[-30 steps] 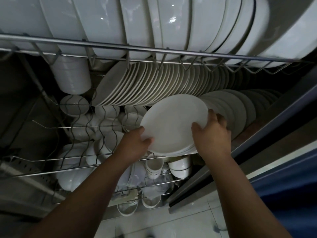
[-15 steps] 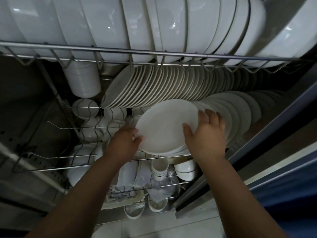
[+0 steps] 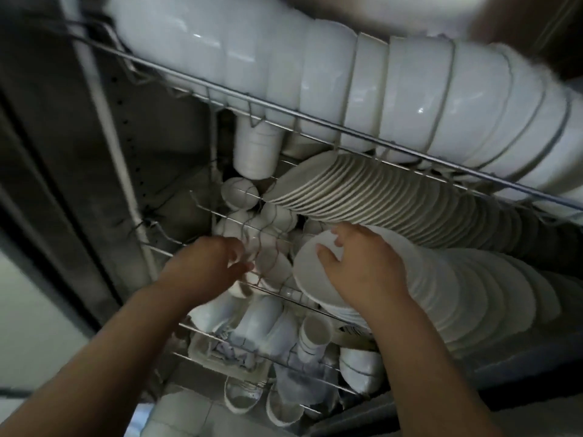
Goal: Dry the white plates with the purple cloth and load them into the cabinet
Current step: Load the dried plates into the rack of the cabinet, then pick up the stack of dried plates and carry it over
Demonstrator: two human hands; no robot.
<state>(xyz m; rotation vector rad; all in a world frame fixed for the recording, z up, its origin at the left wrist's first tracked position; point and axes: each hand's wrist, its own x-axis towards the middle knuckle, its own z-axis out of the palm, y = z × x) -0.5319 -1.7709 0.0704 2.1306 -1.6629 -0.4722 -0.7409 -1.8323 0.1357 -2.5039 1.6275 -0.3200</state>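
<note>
Cabinet (image 3: pixel 79 152) interior, wire racks (image 3: pixel 284 111). White plate (image 3: pixel 310 272) stands on edge, front of the lower plate row (image 3: pixel 473 294), against the stack. Your right hand (image 3: pixel 362 266) lies on its face, fingers spread. Your left hand (image 3: pixel 205 269) is off it, blurred, fingers loosely curled, holding nothing. Bowls (image 3: pixel 410 89) above, cups (image 3: pixel 315 329) below.

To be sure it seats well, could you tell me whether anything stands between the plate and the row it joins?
Nothing visible does. The plate leans against the front of the lower row under the right hand; the left hand is off it, by the wire rack.
</note>
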